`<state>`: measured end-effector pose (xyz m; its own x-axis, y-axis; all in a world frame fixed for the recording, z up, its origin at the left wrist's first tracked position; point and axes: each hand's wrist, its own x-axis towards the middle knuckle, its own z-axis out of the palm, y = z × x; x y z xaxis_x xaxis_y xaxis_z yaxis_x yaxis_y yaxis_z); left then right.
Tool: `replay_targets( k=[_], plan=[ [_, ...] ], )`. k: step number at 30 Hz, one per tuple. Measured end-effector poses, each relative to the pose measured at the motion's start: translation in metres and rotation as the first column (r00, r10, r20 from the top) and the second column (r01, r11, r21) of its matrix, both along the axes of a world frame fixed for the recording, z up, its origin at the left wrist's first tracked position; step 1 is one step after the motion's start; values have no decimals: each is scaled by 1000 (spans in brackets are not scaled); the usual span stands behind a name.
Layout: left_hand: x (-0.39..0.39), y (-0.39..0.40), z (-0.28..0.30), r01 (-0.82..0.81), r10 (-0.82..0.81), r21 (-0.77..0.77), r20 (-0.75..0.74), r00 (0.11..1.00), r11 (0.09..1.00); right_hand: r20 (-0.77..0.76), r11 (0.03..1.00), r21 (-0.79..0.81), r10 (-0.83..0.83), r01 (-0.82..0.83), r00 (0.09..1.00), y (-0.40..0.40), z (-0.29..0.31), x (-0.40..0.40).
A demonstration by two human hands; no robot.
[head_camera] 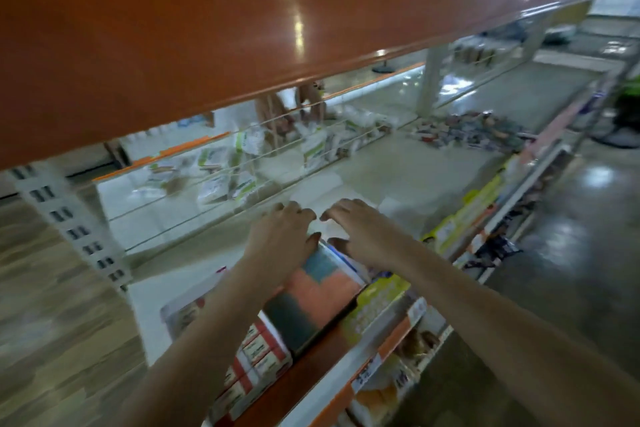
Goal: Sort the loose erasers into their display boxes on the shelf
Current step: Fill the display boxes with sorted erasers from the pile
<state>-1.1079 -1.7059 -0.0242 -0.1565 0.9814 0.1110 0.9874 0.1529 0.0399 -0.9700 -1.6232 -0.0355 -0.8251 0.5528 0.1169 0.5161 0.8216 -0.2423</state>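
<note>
A display box (311, 291) packed with orange and teal erasers stands on the white shelf (152, 291), tilted toward me. My left hand (280, 236) and my right hand (360, 236) are side by side just behind it. Their fingers bend down over the far edge of a white box (332, 229) and their thumbs lie on its near side. A box of red-and-white erasers (256, 354) sits in front on the left, and a yellow box (374, 302) on the right. A heap of loose erasers (474, 130) lies far along the shelf to the right. The frame is blurred.
An orange shelf board (207, 45) overhangs closely above the hands. Behind the wire back rail (214, 184), white packets (211, 187) lie on the opposite side. Price-tag strips (367, 371) run along the shelf's front edge, with a lower shelf and glossy aisle floor (571, 253) to the right.
</note>
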Motion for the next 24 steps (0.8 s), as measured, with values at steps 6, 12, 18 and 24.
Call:
replay_targets(
  k=[6,12,18,24],
  plan=[
    [60,73,5,129,-130,-22,-63,989,991,-19,981,4,-194,194,981,69,4,67],
    [132,155,8,177,-178,-20,-25,984,984,-65,946,-5,-325,325,944,140,-1,147],
    [197,235,-2,159,-157,-91,29,987,983,-33,918,-58,-394,392,918,215,-9,218],
    [233,303,-18,112,-102,-142,76,992,983,-53,912,-76,-407,402,912,280,-19,267]
  ],
)
